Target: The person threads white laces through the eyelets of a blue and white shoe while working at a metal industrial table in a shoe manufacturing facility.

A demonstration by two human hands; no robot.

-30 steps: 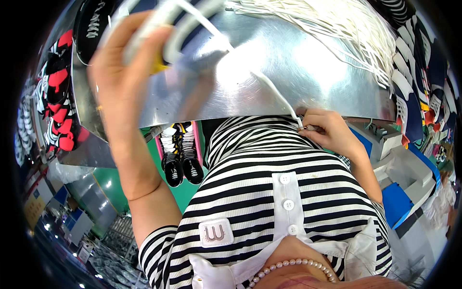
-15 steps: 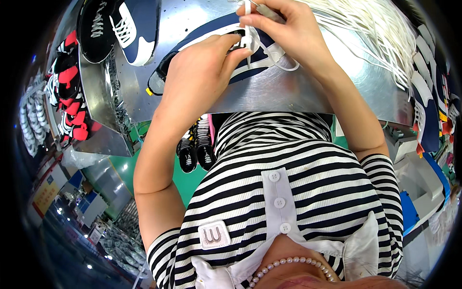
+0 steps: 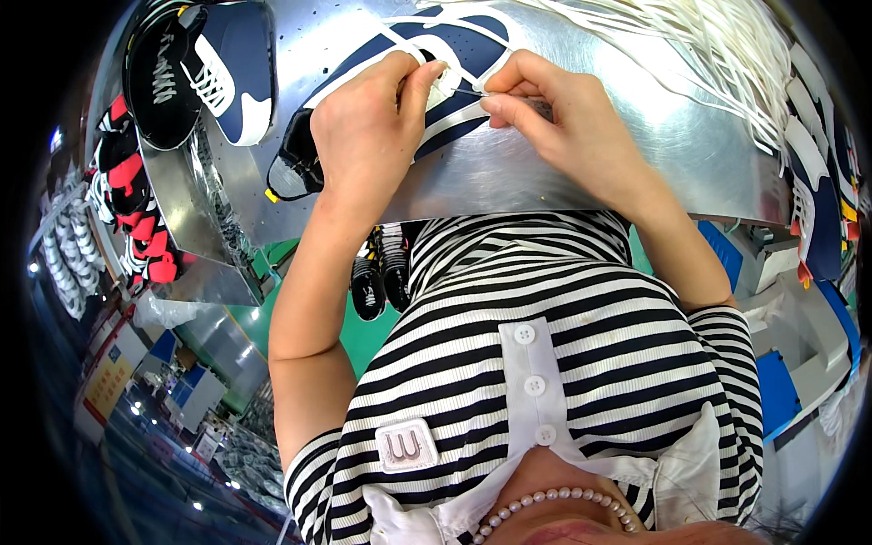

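A navy and white sneaker (image 3: 443, 113) lies on its side on the metal tabletop, its toe pointing up and to the right. My left hand (image 3: 368, 132) is closed on the sneaker by its opening, thumb and forefinger pinched near the lace holes; the exact spot gripped is hidden. Between the thumb and fingers of my right hand (image 3: 568, 113) is a hook tool with a thin metal shaft (image 3: 467, 92), whose tip reaches the lace holes beside my left thumb. A flat white shoelace (image 3: 401, 40) runs loosely across the sneaker's upper and loops near its toe.
The metal tabletop (image 3: 518, 186) has a bundle of white shoelaces (image 3: 690, 45) at the far right. A laced navy sneaker (image 3: 243, 82) and a black shoe (image 3: 162, 91) stand at left. Red and black shoes (image 3: 136, 195) are stacked further left; more navy shoes (image 3: 822, 218) hang at right.
My right hand has come down and to the right, bringing the hook tool from above the sneaker to its lace holes. The upright lace now lies across the shoe. My left hand has shifted slightly.
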